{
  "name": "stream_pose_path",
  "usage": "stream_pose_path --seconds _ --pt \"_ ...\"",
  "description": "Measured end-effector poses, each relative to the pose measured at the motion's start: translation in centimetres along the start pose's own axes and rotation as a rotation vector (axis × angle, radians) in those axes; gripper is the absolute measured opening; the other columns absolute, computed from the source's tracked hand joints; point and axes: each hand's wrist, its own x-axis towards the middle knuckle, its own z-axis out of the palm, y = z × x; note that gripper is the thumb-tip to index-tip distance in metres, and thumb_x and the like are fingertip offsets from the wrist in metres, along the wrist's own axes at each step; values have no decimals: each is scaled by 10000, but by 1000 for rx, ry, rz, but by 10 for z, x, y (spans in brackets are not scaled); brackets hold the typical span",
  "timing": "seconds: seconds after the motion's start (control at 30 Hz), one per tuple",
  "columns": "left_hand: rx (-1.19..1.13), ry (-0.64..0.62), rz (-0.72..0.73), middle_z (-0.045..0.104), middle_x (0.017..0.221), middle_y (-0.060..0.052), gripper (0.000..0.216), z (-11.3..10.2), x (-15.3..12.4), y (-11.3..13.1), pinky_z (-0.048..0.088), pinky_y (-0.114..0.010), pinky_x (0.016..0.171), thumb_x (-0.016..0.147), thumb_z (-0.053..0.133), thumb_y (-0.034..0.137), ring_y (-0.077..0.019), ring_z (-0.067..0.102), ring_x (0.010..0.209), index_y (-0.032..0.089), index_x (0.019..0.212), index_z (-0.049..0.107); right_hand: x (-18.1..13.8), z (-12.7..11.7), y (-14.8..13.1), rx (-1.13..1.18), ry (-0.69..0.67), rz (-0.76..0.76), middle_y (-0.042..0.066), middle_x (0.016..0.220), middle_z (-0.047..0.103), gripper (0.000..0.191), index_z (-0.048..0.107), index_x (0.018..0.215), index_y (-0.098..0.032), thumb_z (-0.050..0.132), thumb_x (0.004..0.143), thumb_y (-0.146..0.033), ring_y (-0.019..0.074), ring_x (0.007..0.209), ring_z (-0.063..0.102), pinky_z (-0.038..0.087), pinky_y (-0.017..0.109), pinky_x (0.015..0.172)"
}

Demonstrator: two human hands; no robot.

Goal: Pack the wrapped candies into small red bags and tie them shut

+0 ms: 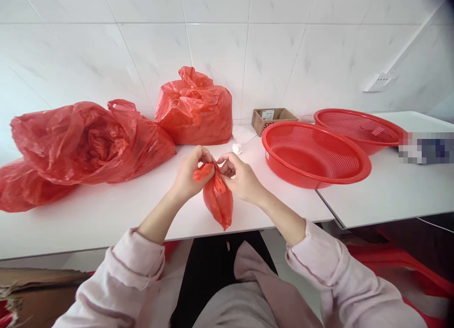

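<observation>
A small red plastic bag (219,200) hangs between my two hands over the front part of the white table. Its lower end droops close to the table's front edge, and what is inside it cannot be made out. My left hand (191,174) pinches the gathered top of the bag, with a loop of red plastic sticking out by the thumb. From the other side, my right hand (241,176) grips the same gathered neck with thumb and curled fingers. Behind my hands a crumpled white piece of paper (237,149) lies on the table.
Large filled red bags (142,143) lie at the left, and another red bag (195,113) stands against the tiled wall. A small open cardboard box (260,122) and two red mesh baskets (315,181) (372,148) are at the right. A torn carton (46,299) sits below left.
</observation>
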Motion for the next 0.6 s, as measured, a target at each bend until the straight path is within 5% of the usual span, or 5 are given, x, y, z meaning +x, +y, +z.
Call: stream_pose_path --seconds 0.27,0.43,0.6 --pt "118 130 24 667 929 13 267 9 -11 -5 496 -275 710 790 603 180 -144 623 766 240 1047 558 -4 -6 -4 314 -94 158 -33 754 628 189 472 1016 -223 572 870 -290 126 679 622 494 273 664" --pt "167 74 -26 691 879 23 78 2 -8 0 492 -246 720 825 627 247 -149 636 812 228 901 624 4 -19 -4 305 -118 204 7 811 639 238 632 998 -179 613 863 -373 95 621 563 433 232 557" --pt "172 -51 -137 690 770 49 87 -5 -8 4 448 -216 557 841 624 293 -127 618 646 232 897 599 7 -24 -16 198 -153 189 1 774 623 157 661 878 -155 614 823 -294 91 643 516 419 245 610"
